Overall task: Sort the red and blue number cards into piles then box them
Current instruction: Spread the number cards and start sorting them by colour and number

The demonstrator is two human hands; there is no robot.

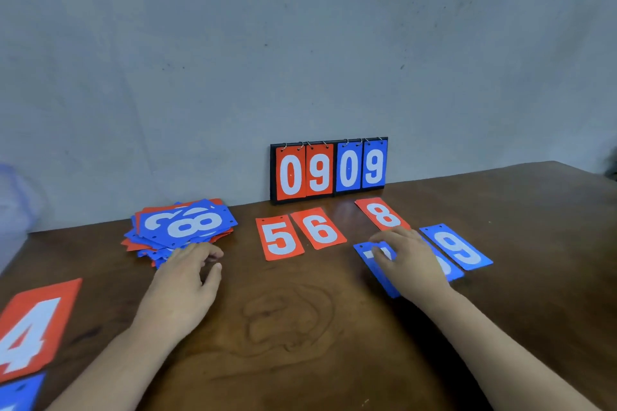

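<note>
Four flip digits on the wall-side scoreboard (329, 168) read 0 9 red, 0 9 blue. Loose on the table (300, 327): red 5 (280, 238), red 6 (319, 228), red 8 (382, 213), blue 9 (455, 247), red 4 (31, 327); mixed pile (182, 227), blue 8 uppermost. Left hand (187, 274): fingers loosely curled, empty, at pile's near edge. Right hand (409, 257): bent fingers over a blue card (375, 269); grip cannot be told.
</note>
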